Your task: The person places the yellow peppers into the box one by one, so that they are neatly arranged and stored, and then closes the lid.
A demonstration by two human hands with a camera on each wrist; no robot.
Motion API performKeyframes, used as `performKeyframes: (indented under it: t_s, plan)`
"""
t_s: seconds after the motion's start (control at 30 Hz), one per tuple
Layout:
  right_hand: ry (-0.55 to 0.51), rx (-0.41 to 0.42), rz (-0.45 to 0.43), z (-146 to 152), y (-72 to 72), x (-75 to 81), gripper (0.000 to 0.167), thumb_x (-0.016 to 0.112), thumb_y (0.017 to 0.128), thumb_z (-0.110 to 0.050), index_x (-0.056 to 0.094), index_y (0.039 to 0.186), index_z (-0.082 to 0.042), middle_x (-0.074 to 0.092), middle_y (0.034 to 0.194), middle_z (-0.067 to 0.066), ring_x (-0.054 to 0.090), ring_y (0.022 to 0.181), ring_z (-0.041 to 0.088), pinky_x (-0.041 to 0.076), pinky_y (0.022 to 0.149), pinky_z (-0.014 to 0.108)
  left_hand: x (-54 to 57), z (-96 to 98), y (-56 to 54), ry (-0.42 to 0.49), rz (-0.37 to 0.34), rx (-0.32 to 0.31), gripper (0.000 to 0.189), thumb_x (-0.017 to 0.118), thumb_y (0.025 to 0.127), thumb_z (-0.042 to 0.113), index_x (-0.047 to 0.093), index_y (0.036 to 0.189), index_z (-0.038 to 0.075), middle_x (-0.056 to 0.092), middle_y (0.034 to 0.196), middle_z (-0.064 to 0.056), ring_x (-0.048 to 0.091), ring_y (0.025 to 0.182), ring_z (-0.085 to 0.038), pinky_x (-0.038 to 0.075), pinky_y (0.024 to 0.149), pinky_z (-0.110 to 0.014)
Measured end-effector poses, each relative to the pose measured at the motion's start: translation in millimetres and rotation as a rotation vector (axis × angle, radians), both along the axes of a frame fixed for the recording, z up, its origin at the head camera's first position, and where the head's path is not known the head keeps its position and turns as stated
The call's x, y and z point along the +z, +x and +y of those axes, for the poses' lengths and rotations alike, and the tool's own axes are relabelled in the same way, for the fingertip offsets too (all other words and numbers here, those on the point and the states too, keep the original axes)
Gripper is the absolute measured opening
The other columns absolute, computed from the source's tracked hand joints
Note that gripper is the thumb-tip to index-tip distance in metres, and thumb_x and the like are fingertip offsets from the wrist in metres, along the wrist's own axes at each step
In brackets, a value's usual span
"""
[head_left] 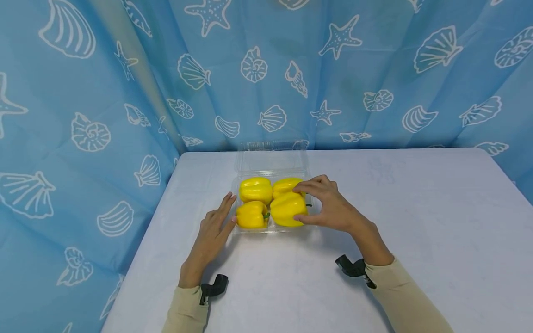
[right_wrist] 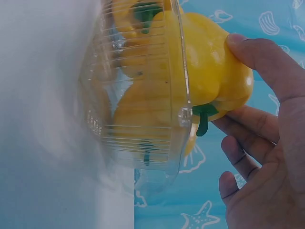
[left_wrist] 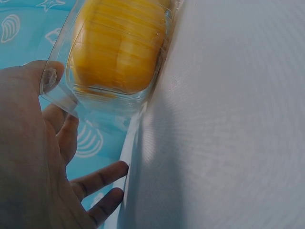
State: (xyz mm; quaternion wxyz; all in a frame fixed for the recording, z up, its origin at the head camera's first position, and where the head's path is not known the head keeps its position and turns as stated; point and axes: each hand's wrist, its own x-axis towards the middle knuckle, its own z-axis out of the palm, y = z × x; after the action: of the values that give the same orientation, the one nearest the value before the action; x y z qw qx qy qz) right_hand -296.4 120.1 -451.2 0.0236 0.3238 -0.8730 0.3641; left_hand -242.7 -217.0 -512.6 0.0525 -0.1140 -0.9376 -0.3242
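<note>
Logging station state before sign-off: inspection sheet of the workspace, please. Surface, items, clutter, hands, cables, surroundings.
Surface: white tabletop, looks flat.
Items: four yellow bell peppers in a clear plastic clamshell container, two by two; lid open at the back. Front-right pepper juts above the rim.
Clutter: nothing seen.
Left hand: at the container's left edge, fingers extended.
Right hand: thumb and fingers on the front-right pepper.
Cables: nothing seen.
Surroundings: blue curtain printed with white shells and starfish, behind and to the left.
</note>
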Motion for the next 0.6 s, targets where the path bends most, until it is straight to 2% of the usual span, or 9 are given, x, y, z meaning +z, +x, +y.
performKeyframes:
  t_s: [0.37,0.6]
  plan:
    - [0.010,-0.002,-0.043,-2.7,-2.9,-8.8,0.063,0.087,0.077,-0.039,0.065,0.132,-0.017,0.058,0.133,0.000,0.037,0.121,0.024,0.026,0.098,0.053,0.4,-0.6,-0.1,0.005,-0.014,-0.001,0.059,0.037,0.107,0.049,0.021,0.161,0.031,0.013,0.166,0.014,0.037,0.133,-0.040,0.024,0.105,-0.062]
    - [0.033,0.026,-0.033,-2.8,-5.1,-10.8,0.058,0.089,0.075,-0.036,0.067,0.126,-0.018,0.059,0.132,0.000,0.039,0.122,0.024,0.025,0.098,0.053,0.5,-0.8,-0.6,0.002,-0.014,0.000,0.059,0.037,0.107,0.049,0.020,0.161,0.032,0.013,0.166,0.013,0.037,0.133,-0.040,0.024,0.105,-0.061]
